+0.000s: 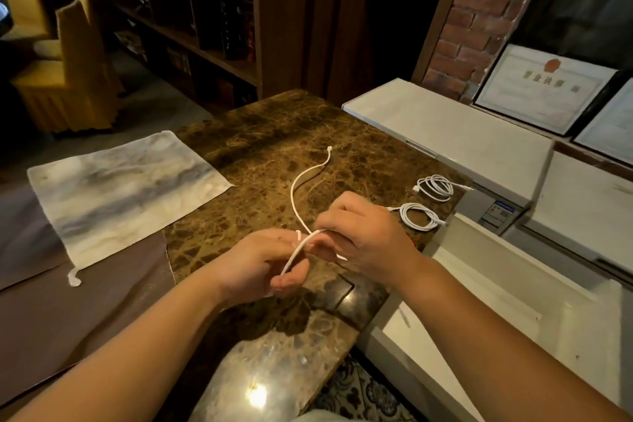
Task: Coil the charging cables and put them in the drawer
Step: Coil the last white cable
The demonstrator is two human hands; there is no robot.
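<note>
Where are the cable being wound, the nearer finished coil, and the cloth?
cable being wound (294, 187), head view, on its loose curve
nearer finished coil (418, 216), head view, on its ring
cloth (120, 188), head view, on its middle

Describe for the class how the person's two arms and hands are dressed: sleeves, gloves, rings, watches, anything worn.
Both forearms are bare up to the picture's lower edge; no sleeve shows. The left hand and right hand wear no gloves. No ring, watch or bracelet is visible on the fingers or wrists that show. No markings can be made out.
</note>
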